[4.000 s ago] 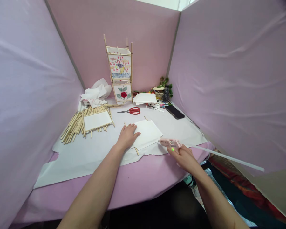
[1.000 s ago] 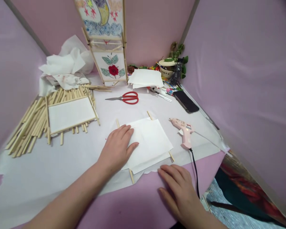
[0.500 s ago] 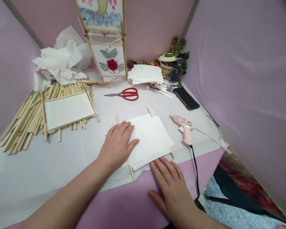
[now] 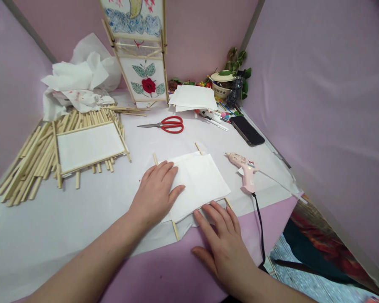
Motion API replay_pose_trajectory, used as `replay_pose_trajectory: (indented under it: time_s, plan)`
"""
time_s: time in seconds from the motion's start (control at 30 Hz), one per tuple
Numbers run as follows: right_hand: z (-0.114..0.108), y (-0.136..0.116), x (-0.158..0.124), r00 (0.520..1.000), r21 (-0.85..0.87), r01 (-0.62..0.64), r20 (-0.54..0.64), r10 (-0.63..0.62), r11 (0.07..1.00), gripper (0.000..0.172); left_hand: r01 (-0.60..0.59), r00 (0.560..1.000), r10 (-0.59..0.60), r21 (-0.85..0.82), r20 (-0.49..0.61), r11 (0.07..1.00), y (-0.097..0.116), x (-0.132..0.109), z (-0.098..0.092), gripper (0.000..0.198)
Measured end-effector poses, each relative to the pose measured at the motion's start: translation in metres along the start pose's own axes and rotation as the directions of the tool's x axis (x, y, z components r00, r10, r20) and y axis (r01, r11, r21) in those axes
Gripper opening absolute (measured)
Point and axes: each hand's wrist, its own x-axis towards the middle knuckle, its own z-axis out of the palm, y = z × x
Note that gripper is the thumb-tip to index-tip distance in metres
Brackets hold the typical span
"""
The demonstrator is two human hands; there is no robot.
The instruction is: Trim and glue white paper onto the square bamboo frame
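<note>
Head view showed both grips open and empty: the left hand (image 4: 154,193) pressed the white paper sheet (image 4: 200,181) evenly flat, the right hand (image 4: 224,252) steadying its near edge.

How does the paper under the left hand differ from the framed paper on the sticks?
The paper sheet under the left hand lies on the white covering; the framed panel rests on wooden sticks. The sheet shows only stick ends at its corners; the panel shows wooden strips along its edges. Both are white rectangles.
</note>
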Motion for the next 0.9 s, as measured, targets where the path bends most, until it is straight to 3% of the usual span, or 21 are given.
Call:
replay_pose_trajectory:
  time_s: [0.47,0.67,0.8,0.9]
  plan:
    - [-0.001,-0.005,0.022,0.996,-0.009,-0.085,-0.026,0.085,0.996,0.054,-0.018,1.000,0.018,-0.004,0.005,1.000,-0.001,0.000,0.000,0.046]
    - [-0.002,0.000,0.027,0.995,-0.043,-0.099,-0.027,0.098,0.994,0.059,-0.022,1.000,0.022,-0.012,0.002,1.000,-0.001,0.000,0.000,0.046]
    - [-0.005,0.001,0.022,0.995,-0.009,-0.054,-0.086,0.053,0.999,0.059,-0.021,1.000,0.021,-0.002,0.009,1.000,0.000,0.000,0.000,0.046]
    - [-0.009,-0.004,0.017,0.990,0.064,0.052,-0.137,-0.042,0.997,0.049,-0.019,1.000,0.019,0.001,0.009,1.000,0.000,0.000,0.001,0.045]
